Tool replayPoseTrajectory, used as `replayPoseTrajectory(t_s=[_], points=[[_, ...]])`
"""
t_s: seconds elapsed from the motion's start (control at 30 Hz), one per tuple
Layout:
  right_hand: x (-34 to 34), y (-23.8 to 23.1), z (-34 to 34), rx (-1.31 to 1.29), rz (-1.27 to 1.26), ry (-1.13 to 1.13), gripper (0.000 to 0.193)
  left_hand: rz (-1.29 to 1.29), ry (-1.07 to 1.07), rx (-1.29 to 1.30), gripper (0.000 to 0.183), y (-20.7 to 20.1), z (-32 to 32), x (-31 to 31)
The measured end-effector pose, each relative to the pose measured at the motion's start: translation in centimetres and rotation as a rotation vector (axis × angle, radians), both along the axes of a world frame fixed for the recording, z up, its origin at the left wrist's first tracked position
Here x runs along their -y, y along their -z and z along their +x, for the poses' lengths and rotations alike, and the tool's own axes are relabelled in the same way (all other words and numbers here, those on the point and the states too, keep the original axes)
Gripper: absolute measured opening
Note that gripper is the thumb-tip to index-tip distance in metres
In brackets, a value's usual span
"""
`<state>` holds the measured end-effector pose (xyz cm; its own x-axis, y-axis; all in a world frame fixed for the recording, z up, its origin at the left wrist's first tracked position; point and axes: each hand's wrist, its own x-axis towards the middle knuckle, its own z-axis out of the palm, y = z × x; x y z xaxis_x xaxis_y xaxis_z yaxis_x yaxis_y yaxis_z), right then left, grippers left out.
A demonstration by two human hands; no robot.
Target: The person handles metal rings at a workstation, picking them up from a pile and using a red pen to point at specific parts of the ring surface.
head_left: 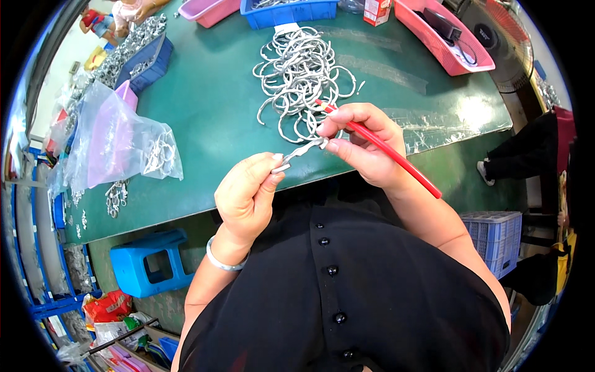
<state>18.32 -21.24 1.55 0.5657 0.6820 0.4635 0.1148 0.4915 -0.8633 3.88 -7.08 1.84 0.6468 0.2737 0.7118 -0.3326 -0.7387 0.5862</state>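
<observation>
In front of my body, both hands hold a narrow, wavy silvery metal piece (302, 150) between them, just above the table's near edge. My left hand (246, 192) is closed, pinching its left end between thumb and fingertips. At the other end, the thumb and fingers of my right hand (365, 139) grip it. That same hand also holds a slim red pencil-like stick (396, 156), slanting from the fingertips back over the wrist. Beyond the hands lies a loose pile of silvery metal rings (300, 74), several with a gap in them.
The green table (204, 118) carries a blue bin (291, 13) and pink baskets (449, 43) at the back. To the left lie a clear plastic bag (114, 139) and small metal clasps (116, 197). A blue stool (152, 263) and a lilac crate (493, 242) stand below.
</observation>
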Motion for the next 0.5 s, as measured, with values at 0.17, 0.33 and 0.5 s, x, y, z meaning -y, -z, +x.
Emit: replayPoseTrajectory(t_s=[0.17,0.33,0.5], points=[[0.1,-0.2,0.0,0.059,0.006,0.009,0.029,-0.024,-0.008,-0.044,0.014,0.1,-0.2,0.0],[-0.2,-0.7,-0.5,-0.071,-0.085,0.128,0.024,-0.792,0.134,-0.206,0.013,0.1,0.0,0.3],[0.2,-1.1,0.2,0.153,-0.021,0.184,0.020,-1.139,0.166,-0.322,0.018,-0.1,0.1,0.0]])
